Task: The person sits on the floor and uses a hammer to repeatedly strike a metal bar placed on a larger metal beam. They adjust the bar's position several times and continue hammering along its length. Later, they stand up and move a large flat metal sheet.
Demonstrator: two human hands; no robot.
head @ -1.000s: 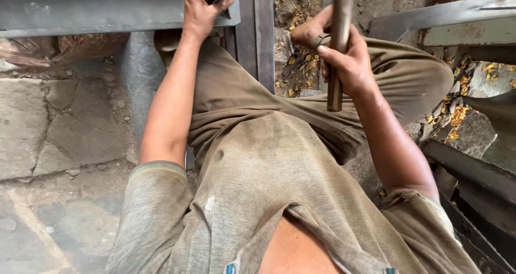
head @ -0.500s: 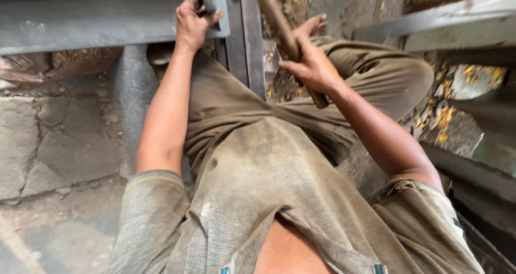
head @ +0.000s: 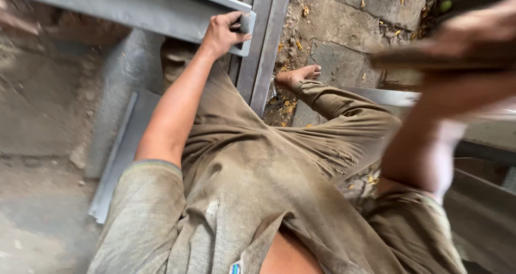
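Note:
My left hand [head: 223, 33] grips a small dark metal piece [head: 244, 24] held against the end of a grey steel beam [head: 123, 8] that runs across the top left. My right hand [head: 473, 37] is raised close to the camera at the upper right, blurred, and closed around a long brown handle [head: 424, 61] that points left. The handle's head is out of view. My bare foot [head: 295, 76] rests on the ground beside upright grey steel bars [head: 263, 48].
A flat grey steel strip [head: 121, 150] lies on the stone floor at left beside a round grey pipe [head: 121, 86]. More steel sections [head: 484, 193] lie at right. Yellow leaves [head: 287, 107] litter the cracked paving [head: 344, 37].
My right hand has swung the handle up and to the right, away from the beam, and now blurs near the camera. My left hand has stayed on the metal piece at the beam's end.

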